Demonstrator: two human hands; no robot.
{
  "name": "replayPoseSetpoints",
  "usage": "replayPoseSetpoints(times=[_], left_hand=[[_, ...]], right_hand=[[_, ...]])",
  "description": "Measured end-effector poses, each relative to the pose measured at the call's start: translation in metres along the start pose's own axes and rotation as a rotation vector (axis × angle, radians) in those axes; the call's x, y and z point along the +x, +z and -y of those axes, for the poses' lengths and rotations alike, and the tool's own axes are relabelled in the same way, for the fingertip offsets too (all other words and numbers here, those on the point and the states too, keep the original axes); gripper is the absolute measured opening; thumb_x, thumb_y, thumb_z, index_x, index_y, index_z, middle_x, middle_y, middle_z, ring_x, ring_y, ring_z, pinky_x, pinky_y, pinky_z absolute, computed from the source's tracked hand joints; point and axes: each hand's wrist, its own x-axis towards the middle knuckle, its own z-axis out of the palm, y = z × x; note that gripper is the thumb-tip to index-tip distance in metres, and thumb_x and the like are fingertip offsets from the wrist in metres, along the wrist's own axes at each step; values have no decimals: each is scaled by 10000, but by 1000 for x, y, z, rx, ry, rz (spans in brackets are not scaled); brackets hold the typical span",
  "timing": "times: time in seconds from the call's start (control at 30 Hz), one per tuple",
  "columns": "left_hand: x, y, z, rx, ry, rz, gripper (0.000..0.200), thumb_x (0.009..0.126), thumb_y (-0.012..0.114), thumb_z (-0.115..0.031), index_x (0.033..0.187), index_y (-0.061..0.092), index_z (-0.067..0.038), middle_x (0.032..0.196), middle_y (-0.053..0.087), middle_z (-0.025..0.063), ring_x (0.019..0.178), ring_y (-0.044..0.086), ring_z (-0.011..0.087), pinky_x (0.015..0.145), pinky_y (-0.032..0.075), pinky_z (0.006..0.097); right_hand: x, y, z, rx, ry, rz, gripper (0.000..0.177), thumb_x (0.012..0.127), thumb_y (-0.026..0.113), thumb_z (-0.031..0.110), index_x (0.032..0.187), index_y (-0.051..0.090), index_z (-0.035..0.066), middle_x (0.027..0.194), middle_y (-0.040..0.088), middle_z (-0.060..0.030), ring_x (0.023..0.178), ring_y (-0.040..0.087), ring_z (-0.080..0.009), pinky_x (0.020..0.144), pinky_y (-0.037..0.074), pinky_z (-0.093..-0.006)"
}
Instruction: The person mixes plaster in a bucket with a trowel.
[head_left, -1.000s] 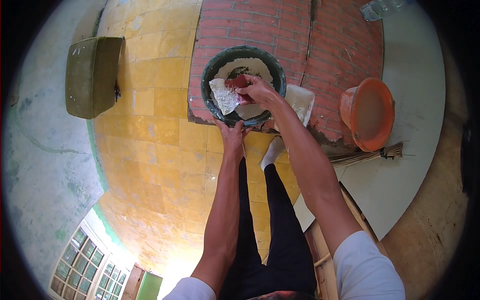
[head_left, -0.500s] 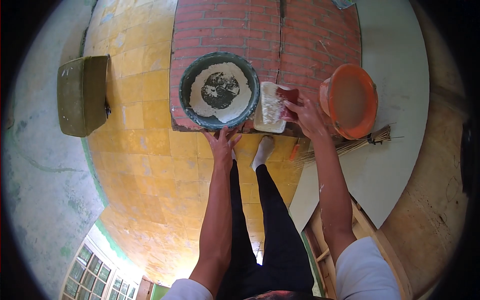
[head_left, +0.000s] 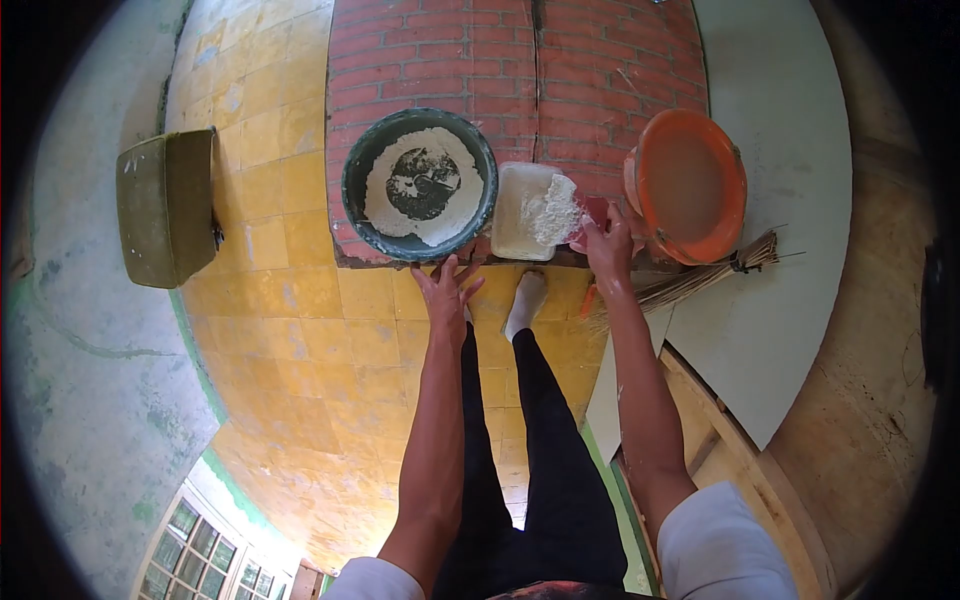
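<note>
A dark green basin holds a ring of white powder around a bare dark centre. Below its near rim is my left hand, fingers spread, fingertips right at the basin's edge. My right hand is closed on a red scoop heaped with white powder. The scoop's load lies over the right part of a whitish rectangular tub, which stands just right of the basin.
An orange bucket with cloudy brownish contents stands to the right, near a bundle of thin sticks. Red brick-patterned surface lies under the containers. Yellow tiles cover the floor, and an olive box sits at left.
My right hand has lowered slightly toward me, and the scoop now shows a fuller heap of powder. The view has shifted a little. My left hand stays by the basin rim.
</note>
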Motion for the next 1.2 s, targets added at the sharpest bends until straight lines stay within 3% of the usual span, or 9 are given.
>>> replayPoseSetpoints(times=[0.07, 0.1, 0.17, 0.2, 0.27, 0.4, 0.57, 1.0, 1.2], left_hand=[[0, -1, 3, 3, -12, 10, 879, 1009, 670, -241, 1602, 22, -272, 1462, 479, 163, 1164, 670, 321, 851, 619, 435], [0, -1, 4, 5, -27, 19, 889, 1013, 663, -246, 1608, 7, -311, 1524, 427, 174, 1191, 662, 333, 857, 615, 439], [-1, -1, 5, 7, -24, 16, 885, 1014, 662, -247, 1609, 11, -309, 1527, 423, 176, 1186, 664, 334, 856, 616, 438], [-2, -1, 6, 7, -21, 12, 881, 1015, 661, -248, 1610, 14, -308, 1530, 420, 178, 1182, 666, 335, 854, 617, 437], [-2, -2, 6, 13, -20, 8, 884, 1014, 664, -253, 1612, 14, -305, 1525, 424, 179, 1176, 668, 337, 852, 618, 436], [-3, -5, 10, 8, -24, 5, 896, 1011, 671, -264, 1617, 12, -300, 1510, 437, 183, 1156, 676, 339, 842, 621, 428], [-5, -6, 10, 1, -30, -2, 892, 1010, 671, -260, 1617, 18, -293, 1485, 465, 181, 1134, 681, 340, 839, 621, 425], [-1, -7, 5, -3, -40, -17, 847, 1012, 654, -249, 1612, 56, -266, 1399, 541, 169, 1115, 683, 331, 838, 613, 418], [2, -12, 0, 27, -34, -21, 828, 1025, 639, -259, 1612, 55, -227, 1393, 541, 159, 1083, 692, 297, 835, 592, 403]], right_hand=[[-14, 5, 22, -165, -93, -26, 411, 959, 614, 74, 1350, 581, -52, 1232, 689, -206, 976, 740, -273, 709, 647, -404], [-15, 5, 23, -162, -91, -27, 411, 959, 614, 74, 1350, 581, -52, 1232, 689, -206, 976, 740, -273, 709, 647, -404], [-13, 5, 26, -378, -159, -2, 426, 932, 589, 100, 1335, 605, -39, 1160, 695, -281, 987, 732, -376, 797, 599, -472], [-9, 7, 20, -376, -158, -1, 426, 932, 589, 100, 1335, 605, -39, 1160, 695, -281, 987, 732, -376, 797, 599, -472], [-3, 11, 7, -638, -472, -175, 443, 926, 597, 85, 1359, 617, -9, 958, 727, -268, 885, 743, -368, 789, 584, -464], [-21, 19, 35, -688, -453, -117, 467, 920, 585, 72, 1381, 623, 8, 1077, 723, -279, 931, 725, -411, 857, 566, -487], [-17, 25, 28, -676, -693, -103, 500, 910, 579, 44, 1408, 618, 60, 1108, 700, -230, 951, 702, -413, 826, 575, -496], [-17, 14, 37, -701, -616, -93, 451, 893, 605, 63, 1341, 637, 21, 1127, 667, -217, 943, 688, -415, 806, 572, -491], [-7, 6, 21, -665, -506, -93, 297, 888, 629, 102, 1148, 649, -40, 1036, 663, -245, 943, 652, -467, 840, 522, -526]])
